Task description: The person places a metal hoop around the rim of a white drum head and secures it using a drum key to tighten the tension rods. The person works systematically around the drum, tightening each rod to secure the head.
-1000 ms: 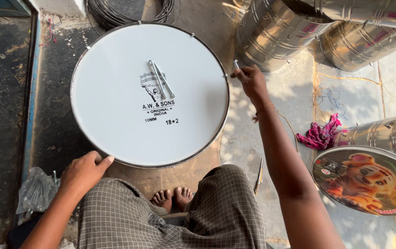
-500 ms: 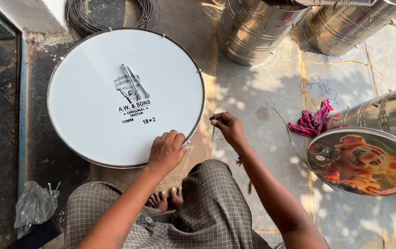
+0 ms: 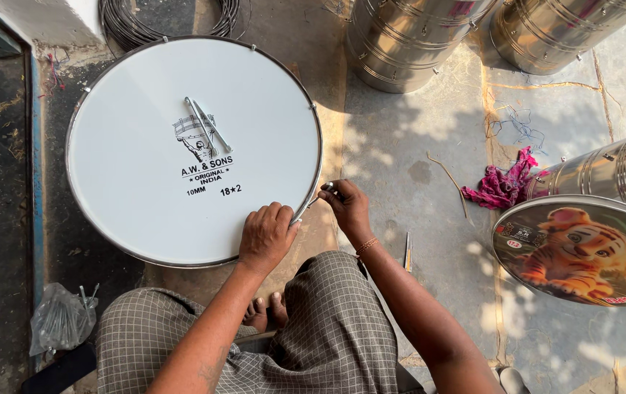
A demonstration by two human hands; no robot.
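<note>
While right hand (image 3: 347, 206) fingers stay clamped on a rod (image 3: 318, 195), left hand (image 3: 267, 235) still presses drum (image 3: 130, 146).

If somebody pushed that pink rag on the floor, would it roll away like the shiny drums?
Probably not. The pink rag lies crumpled and limp on the stone floor, so it would likely slide or bunch up. It looks floppy and light. The steel drum beside it lies on its side and could roll.

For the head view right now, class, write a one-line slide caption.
Left hand presses the white drumhead's rim while the right hand works a thin metal rod at its edge; steel drum shells stand nearby.
</note>
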